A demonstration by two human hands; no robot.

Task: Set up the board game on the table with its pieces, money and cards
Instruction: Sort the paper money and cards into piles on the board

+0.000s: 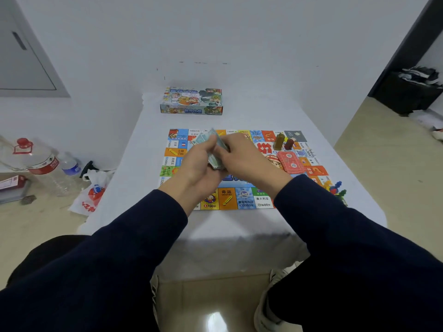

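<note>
Both hands, left (pixel 195 164) and right (pixel 242 155), pinch money wad (pixel 215 154), hiding board (pixel 242 200) centre; notes blurred.

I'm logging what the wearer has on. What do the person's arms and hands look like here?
Both arms wear long dark navy sleeves, plain, without visible markings, ending at the wrists. The left hand and right hand are bare: no gloves, and no rings or watch visible.

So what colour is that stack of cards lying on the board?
The rectangular card stack is red with pale markings, seen from the head view.
</note>
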